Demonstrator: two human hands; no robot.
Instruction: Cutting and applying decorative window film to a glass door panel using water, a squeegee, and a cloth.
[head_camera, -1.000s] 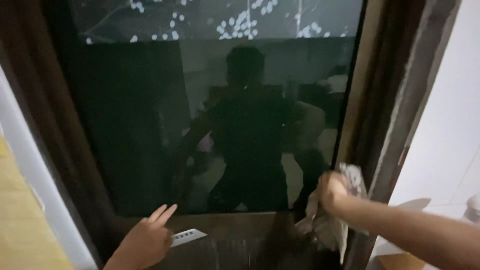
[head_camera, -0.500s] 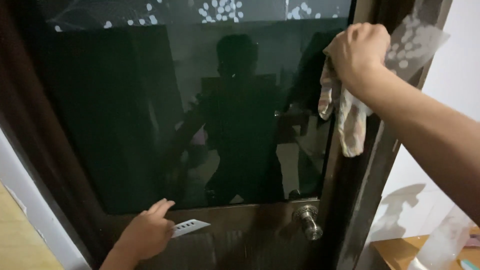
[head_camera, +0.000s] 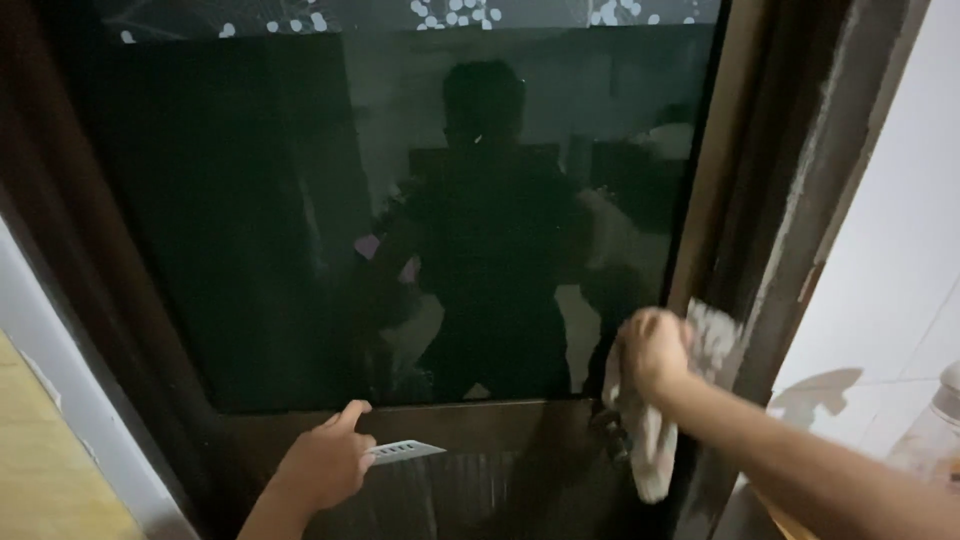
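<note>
A dark glass pane (head_camera: 300, 220) fills a brown door, and it mirrors a person's silhouette. My right hand (head_camera: 655, 350) is closed around a pale crumpled cloth (head_camera: 650, 440), pressed at the pane's lower right corner beside the door's edge. The cloth hangs down below my fist. My left hand (head_camera: 320, 465) rests on the wooden panel just under the glass, index finger raised, holding a small flat white strip (head_camera: 405, 452) that sticks out to the right.
A dark wooden door frame (head_camera: 800, 200) runs up the right side, with a white wall (head_camera: 900, 250) beyond it. A clear bottle (head_camera: 930, 440) stands at the lower right. A pale wall edge (head_camera: 60, 400) is at the left.
My right hand and the cloth came down from the pane's upper right to its lower right corner, after going up from there earlier. My left hand stayed in place.
</note>
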